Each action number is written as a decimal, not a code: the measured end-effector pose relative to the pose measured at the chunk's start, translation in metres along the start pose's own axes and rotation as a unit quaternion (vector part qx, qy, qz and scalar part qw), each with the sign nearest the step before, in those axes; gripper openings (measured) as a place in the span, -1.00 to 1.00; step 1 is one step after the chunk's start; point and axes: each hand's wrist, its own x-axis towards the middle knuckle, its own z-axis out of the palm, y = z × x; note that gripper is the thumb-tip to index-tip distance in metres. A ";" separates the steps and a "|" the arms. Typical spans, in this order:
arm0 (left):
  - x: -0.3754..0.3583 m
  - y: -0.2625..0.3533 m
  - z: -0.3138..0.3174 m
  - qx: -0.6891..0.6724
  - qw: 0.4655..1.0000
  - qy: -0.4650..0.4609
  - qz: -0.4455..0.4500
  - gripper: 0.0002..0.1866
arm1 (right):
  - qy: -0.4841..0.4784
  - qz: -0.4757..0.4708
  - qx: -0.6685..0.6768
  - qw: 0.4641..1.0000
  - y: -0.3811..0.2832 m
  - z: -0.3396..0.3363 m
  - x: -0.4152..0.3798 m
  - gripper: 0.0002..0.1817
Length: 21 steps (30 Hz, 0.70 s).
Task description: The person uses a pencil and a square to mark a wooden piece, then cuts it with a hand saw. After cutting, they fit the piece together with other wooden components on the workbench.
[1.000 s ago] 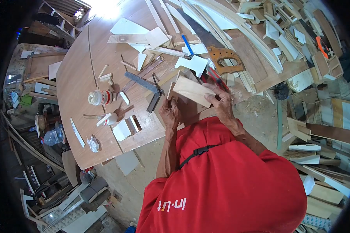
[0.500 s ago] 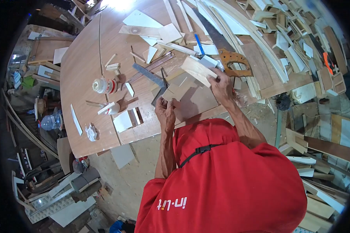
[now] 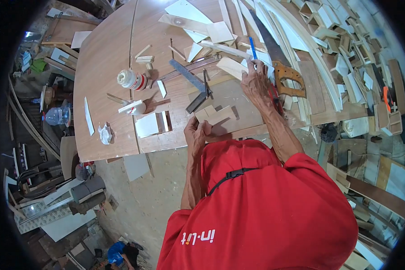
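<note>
My left hand (image 3: pixel 196 132) is closed on a small notched wooden piece (image 3: pixel 218 116) at the table's near edge. Fingers bent and apart, my right hand (image 3: pixel 256 85) reaches over small white pieces, its fingertips at the lower end of a slim blue pen-like stick (image 3: pixel 253 47). No held thing shows in it. Just left of that hand lies a pale wooden block (image 3: pixel 231 67). A handsaw with a wooden handle (image 3: pixel 289 81) lies to its right. A try square (image 3: pixel 189 76) rests beyond my left hand, with a thin dark tool (image 3: pixel 205 83) across it.
On the table (image 3: pixel 103 67) stand an open jar (image 3: pixel 132 80) and a white bottle (image 3: pixel 137 108). Long wood strips (image 3: pixel 283 49) lie beside the saw. Offcuts (image 3: pixel 342 63) are piled at the far right. Another person (image 3: pixel 117 254) is low at the bottom left.
My right hand has let go of the wooden block, which now lies on the table, and has moved forward to the blue stick. My left hand keeps the notched piece. The view has shifted.
</note>
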 end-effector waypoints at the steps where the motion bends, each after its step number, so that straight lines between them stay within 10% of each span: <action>1: -0.001 0.000 -0.002 -0.003 1.000 0.001 0.001 -0.81 | -0.066 0.033 0.050 0.996 -0.004 0.001 0.001 -0.70; 6: -0.002 -0.002 -0.018 0.022 1.000 0.017 -0.015 -0.81 | -0.317 0.099 0.108 0.937 -0.050 0.000 0.002 -0.68; 21: 0.009 -0.004 -0.064 0.053 0.995 -0.067 -0.048 -0.89 | -0.371 0.062 0.062 0.924 -0.131 0.057 -0.011 -0.66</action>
